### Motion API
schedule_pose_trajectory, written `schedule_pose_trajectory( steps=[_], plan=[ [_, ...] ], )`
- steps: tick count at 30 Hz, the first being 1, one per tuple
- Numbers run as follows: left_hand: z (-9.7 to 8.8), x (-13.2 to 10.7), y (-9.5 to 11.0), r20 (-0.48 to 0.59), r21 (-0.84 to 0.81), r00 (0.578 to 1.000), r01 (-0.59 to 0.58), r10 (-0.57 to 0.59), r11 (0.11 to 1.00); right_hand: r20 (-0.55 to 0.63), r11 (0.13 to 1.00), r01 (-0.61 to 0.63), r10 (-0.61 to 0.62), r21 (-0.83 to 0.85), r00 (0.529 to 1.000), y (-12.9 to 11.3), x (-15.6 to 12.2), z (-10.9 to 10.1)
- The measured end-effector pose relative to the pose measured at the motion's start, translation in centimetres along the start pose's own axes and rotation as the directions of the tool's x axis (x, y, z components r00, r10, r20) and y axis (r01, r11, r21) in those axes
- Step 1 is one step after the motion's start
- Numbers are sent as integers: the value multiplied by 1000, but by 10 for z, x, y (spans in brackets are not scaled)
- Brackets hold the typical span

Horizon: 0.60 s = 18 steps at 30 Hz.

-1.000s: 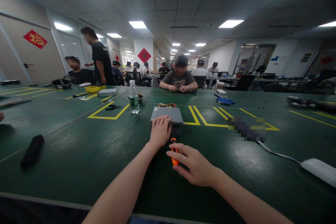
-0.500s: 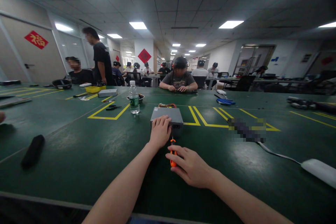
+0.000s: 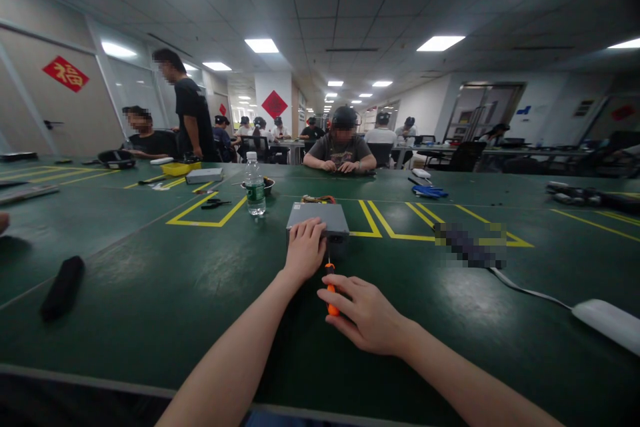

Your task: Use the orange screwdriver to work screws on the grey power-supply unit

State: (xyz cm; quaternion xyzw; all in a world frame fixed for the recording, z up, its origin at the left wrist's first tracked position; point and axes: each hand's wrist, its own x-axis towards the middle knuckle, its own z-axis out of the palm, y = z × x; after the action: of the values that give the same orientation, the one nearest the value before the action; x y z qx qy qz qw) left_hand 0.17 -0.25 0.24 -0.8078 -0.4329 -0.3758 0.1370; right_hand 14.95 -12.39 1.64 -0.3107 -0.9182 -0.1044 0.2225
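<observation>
A grey metal box (image 3: 320,215) lies on the green table (image 3: 150,293) straight ahead of me. My left hand (image 3: 304,250) rests flat on its near left corner and holds it down. My right hand (image 3: 365,315) is closed around an orange-handled screwdriver (image 3: 331,288), whose thin shaft points up at the box's near face. A bundle of coloured wires shows behind the box.
A water bottle (image 3: 255,185) stands left of the box, with a small bowl behind it. A black oblong object (image 3: 63,287) lies at the left, a white device with a cable (image 3: 605,323) at the right. A person (image 3: 341,147) sits across the table; others work behind.
My right hand has turned the screwdriver slightly and kept its tip at the box. My left hand has stayed on the box.
</observation>
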Motion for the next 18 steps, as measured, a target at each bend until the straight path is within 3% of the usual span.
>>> schedule_pose_trajectory(
  steps=[5,9,13,18],
  plan=[
    [0,0,0,6,4,1000,5,-5,1000,-91,998,-49,53,42,994,3,0,6],
    [0,0,0,5,7,1000,-3,3,1000,-45,994,-59,63,90,997,2,-1,3],
    [1,0,-1,1,15,1000,-1,1,1000,-16,1000,8,-8,15,1000,1,1,1],
    [2,0,-1,-3,13,1000,-9,9,1000,-154,1000,15,-14,3,988,4,1,10]
  ],
)
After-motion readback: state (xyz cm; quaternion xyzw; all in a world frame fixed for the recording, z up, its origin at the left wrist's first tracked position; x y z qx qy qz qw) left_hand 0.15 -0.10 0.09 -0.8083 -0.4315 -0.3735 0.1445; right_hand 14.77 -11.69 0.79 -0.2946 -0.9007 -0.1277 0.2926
